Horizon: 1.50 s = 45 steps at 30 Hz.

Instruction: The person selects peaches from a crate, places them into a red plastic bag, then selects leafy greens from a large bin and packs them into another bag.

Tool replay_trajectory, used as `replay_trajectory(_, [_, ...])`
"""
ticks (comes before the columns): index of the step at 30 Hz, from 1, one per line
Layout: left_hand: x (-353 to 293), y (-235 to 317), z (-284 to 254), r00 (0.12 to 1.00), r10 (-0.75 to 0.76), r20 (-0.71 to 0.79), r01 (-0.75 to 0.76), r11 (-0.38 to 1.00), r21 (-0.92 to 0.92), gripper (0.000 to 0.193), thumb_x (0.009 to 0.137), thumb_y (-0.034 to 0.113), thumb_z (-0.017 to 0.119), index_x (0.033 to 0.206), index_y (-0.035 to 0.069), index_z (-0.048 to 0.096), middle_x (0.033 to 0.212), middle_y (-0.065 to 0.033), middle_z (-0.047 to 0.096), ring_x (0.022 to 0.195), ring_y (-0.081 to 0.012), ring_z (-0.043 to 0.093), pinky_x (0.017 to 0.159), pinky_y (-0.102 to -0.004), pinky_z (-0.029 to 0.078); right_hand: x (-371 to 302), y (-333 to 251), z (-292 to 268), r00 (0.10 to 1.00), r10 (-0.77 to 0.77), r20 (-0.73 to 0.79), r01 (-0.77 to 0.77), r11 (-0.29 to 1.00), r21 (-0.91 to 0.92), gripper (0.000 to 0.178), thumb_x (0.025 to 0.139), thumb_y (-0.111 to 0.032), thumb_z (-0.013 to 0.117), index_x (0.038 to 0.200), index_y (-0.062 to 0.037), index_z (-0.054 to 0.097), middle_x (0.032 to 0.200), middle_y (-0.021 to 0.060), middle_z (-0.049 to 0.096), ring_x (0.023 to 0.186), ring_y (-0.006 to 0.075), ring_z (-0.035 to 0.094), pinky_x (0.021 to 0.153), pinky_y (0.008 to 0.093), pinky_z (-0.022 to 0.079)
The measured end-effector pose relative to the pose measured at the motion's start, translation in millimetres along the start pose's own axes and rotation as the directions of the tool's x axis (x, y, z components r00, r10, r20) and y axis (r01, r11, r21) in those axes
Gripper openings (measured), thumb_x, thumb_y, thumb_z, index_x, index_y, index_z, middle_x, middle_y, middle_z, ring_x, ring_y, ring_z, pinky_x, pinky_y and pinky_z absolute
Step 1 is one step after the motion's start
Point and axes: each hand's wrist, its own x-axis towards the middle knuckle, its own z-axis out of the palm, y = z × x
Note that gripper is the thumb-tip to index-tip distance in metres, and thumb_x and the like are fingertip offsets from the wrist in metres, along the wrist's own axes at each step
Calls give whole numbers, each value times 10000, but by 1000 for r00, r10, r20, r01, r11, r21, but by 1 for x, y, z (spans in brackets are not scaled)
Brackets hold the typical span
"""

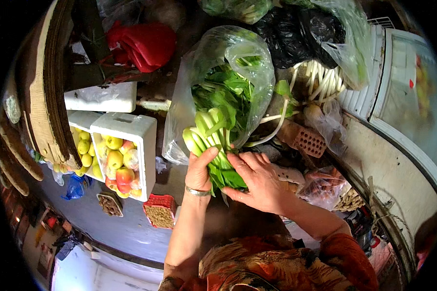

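Observation:
A bunch of bok choy (222, 165) with thick pale green stems and dark leaves is in front of me, above the near side of the plastic bag. My left hand (199, 169), with a bracelet at the wrist, is closed round its left side, thumb across the stems. On the right side, my right hand (257, 182) grips the leafy part, its thumb low and its index finger along the stems. Behind the bunch, a clear plastic bag (179, 116) gapes open, with more leafy greens (228, 89) inside.
White foam boxes (148, 145) of apples (115, 160) stand at the left, near a red basket (159, 211). A red bag (143, 46) lies far left. Long white-stemmed vegetables (323, 80), a black bag (296, 34) and a perforated brick (310, 141) are at the right, beside a glass-topped cabinet (408, 97).

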Motion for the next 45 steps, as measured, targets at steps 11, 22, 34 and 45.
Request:
replay_trajectory(11, [-37,8,11,997,62,-35,-49,959,280,522,745,-53,678,1229,45,509,1116,-52,615,989,-158,595,872,-305,480,28,-11,-37,962,32,-269,43,963,265,553,728,-264,737,1199,-50,541,1132,165,502,1049,337,514,900,394,428])
replay_trajectory(22, [-67,21,0,999,34,38,-51,696,716,584,706,-87,690,1244,27,493,1119,-13,575,1013,-105,543,905,-274,438,32,-18,-18,1000,-4,20,6,997,-80,229,823,-80,523,1038,-13,564,942,141,535,834,344,604,745,429,503])
replay_trajectory(34, [-97,40,-45,895,-286,343,226,952,206,747,706,-35,648,1379,-11,326,1288,-237,478,1208,-390,476,916,-520,468,-57,64,15,892,451,34,-397,744,537,193,821,-154,625,982,-47,621,867,47,629,832,93,565,724,262,439])
replay_trajectory(45, [-98,37,-73,867,-306,392,243,948,205,761,651,6,754,1323,-30,400,1198,-203,559,1088,-359,569,975,-534,410,34,58,49,924,275,-266,-221,951,214,274,838,-80,581,1104,-16,584,972,121,633,904,263,624,776,325,475])
